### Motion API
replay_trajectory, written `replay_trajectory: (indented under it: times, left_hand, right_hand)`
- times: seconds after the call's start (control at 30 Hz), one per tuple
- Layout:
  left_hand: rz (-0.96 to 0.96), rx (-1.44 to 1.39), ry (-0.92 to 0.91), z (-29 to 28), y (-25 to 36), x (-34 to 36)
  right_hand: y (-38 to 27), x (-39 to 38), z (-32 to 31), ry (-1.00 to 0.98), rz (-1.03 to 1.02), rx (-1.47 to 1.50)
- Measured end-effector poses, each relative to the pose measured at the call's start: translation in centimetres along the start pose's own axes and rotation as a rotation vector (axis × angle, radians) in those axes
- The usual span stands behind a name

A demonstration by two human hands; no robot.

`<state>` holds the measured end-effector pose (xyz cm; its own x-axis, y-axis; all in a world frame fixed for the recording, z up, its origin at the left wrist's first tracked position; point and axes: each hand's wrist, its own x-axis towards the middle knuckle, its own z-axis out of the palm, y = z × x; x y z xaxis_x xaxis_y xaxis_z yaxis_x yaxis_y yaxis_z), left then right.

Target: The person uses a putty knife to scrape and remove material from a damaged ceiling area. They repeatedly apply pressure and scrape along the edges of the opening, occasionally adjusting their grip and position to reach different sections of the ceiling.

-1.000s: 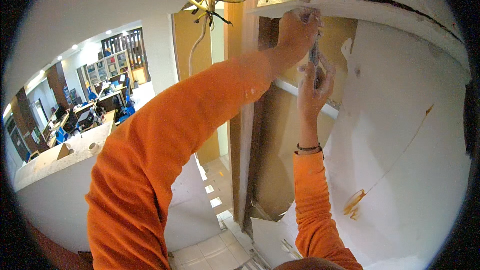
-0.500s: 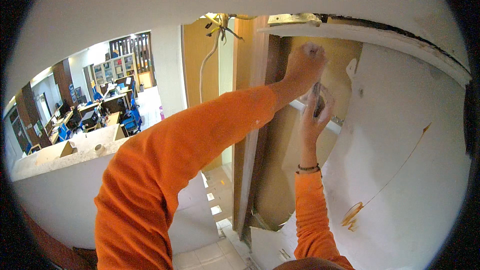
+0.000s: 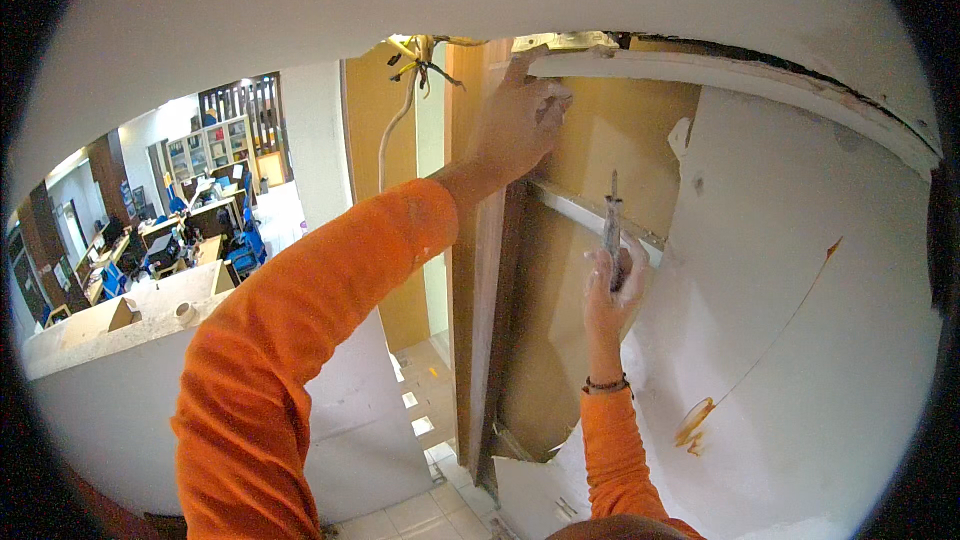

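Observation:
My left hand (image 3: 518, 118) is raised at the top of the wooden frame. Its index finger stretches up to the near end of a white strip (image 3: 640, 64), while the other fingers curl loosely with white dust on them. I make out nothing held in it. Lower and to the right, my right hand (image 3: 612, 285) is closed around a screwdriver (image 3: 612, 230) with a clear handle. The screwdriver stands nearly upright, its tip pointing up and touching nothing. Behind it runs a pale crossbar (image 3: 590, 208) over brown board (image 3: 625, 135).
Loose cables (image 3: 420, 65) hang from the ceiling opening beside the frame's wooden post (image 3: 465, 260). A large white panel (image 3: 790, 320) with an orange-brown stain fills the right. Left of me stands a low partition wall (image 3: 230, 390); beyond it are office desks (image 3: 205, 250) and blue chairs.
My left hand has moved left from the brown board to the strip's end, its index finger now raised. My right hand has dropped slightly, bringing the screwdriver into full sight. The view has shifted slightly.

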<state>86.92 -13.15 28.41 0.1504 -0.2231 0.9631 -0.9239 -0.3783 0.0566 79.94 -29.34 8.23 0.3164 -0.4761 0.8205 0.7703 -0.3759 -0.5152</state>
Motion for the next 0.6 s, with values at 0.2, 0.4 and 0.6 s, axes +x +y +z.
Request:
replay_trajectory:
  times: [0.2,0.4,0.6]
  left_hand:
    - [0.000,-0.043,-0.108,0.3,-2.1,-0.3]
    - [0.128,0.040,-0.070,0.4,-1.6,-1.3]
    - [0.149,0.116,0.014,0.8,-1.2,-1.9]
  right_hand:
    - [-0.2,-2.4,-4.2,0.039,-0.162,-0.045]
    - [-1.4,-3.3,-8.4,0.027,-0.087,-0.129]
    - [-4.1,-1.3,-9.1,0.022,-0.141,-0.055]
